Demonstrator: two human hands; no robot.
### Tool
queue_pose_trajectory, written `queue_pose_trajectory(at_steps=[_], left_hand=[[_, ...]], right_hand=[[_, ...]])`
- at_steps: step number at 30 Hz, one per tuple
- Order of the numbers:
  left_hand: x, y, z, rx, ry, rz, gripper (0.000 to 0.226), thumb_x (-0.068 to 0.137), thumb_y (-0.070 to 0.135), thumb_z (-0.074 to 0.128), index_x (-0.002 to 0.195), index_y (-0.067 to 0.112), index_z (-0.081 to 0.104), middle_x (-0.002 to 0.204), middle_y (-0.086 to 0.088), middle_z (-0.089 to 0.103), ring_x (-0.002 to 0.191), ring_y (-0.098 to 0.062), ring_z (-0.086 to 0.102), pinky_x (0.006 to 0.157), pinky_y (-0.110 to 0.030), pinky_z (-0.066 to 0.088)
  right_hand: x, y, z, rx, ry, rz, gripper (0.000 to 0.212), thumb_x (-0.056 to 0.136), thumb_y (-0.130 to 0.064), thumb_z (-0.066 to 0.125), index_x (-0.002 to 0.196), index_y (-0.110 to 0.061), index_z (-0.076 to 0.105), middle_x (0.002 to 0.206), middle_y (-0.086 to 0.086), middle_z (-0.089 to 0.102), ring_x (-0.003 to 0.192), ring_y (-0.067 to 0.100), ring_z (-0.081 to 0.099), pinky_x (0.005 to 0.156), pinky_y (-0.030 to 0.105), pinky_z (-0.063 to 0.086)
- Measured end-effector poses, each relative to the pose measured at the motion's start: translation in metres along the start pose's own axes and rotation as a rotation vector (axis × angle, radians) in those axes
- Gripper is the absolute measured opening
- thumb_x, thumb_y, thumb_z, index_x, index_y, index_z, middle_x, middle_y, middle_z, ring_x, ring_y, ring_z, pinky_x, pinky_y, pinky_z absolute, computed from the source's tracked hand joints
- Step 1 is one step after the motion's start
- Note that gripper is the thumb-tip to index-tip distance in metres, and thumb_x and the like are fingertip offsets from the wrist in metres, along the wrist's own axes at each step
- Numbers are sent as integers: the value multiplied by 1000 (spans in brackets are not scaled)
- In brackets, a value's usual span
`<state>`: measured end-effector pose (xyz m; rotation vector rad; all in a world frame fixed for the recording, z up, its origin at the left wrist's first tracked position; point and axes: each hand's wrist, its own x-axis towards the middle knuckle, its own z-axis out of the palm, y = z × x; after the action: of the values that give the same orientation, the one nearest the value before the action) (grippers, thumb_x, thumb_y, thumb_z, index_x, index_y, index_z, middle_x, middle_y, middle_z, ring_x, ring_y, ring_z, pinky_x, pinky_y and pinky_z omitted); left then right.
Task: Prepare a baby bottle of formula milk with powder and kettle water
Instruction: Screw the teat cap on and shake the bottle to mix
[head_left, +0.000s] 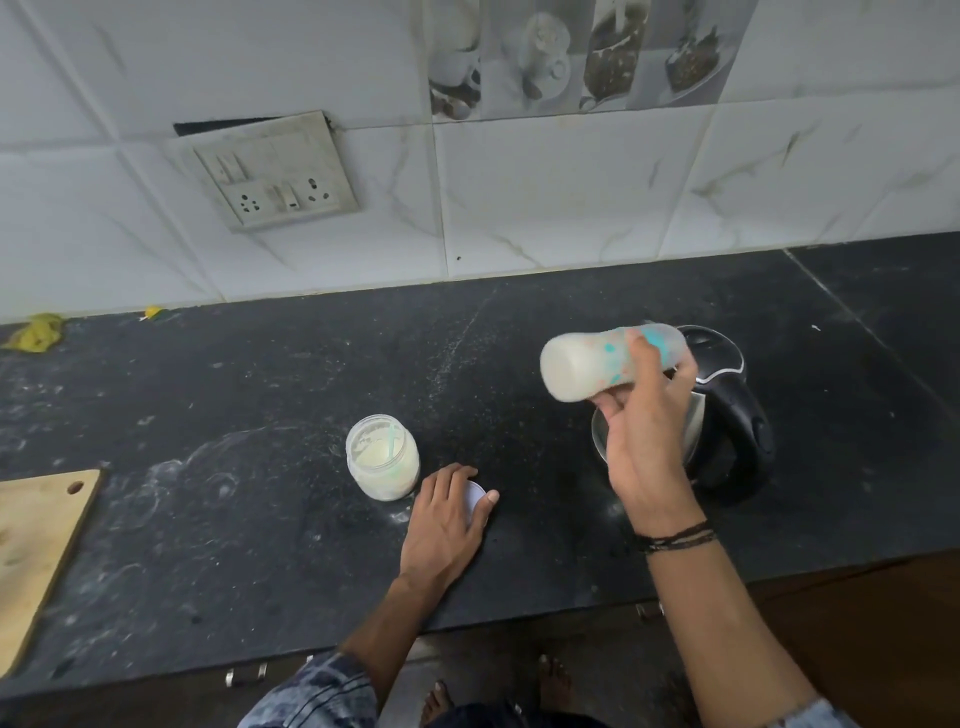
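My right hand grips a baby bottle that lies almost sideways in the air above the counter, milky white liquid inside, its base towards the left. Behind that hand stands a black electric kettle with its lid shut. An open clear jar of white powder, with a pale scoop inside, stands on the black counter. My left hand rests flat on a white round lid just right of the jar.
A wooden cutting board lies at the counter's left front edge. A yellow cloth sits at the far left against the tiled wall. A switch and socket plate is on the wall. Powder dusts the counter.
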<state>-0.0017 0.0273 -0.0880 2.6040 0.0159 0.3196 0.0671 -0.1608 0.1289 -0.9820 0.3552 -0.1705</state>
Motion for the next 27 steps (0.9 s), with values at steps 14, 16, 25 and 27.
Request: queue_pose_trajectory(at_steps=[14,16,25,27], left_hand=[[-1,-1,0,8,4,5,52,104,60,40,128,19,60,131,5,57,120,-15,51,108,-31,41],[-1,0,1,12,9,-2,53,104,60,40,128,18,60,131,4,58,120,-16,51,108,-31,40],[-1,0,1,17,0,-3,54,104,61,38,129,19,59,132,4,57,121,-16,51,108,-32,41],[-1,-1,1,21,-2,1,54,104,62,39,129,19,59,132,4,57,121,-16,51,108,-33,42]], right_hand=[[-3,2,1,-179,-71,-47,58,91,-15,75,138,-25,42,125,4,62,104,16,71,67,35,61],[-2,-1,0,-32,17,-77,55,95,-16,71,140,-22,40,126,4,62,104,14,71,68,33,60],[-3,-6,7,-24,-9,-66,57,95,-17,71,141,-23,38,126,3,61,108,15,70,69,34,61],[-5,-3,9,-168,-105,-32,58,92,-16,74,139,-24,40,123,2,62,102,12,71,66,33,61]])
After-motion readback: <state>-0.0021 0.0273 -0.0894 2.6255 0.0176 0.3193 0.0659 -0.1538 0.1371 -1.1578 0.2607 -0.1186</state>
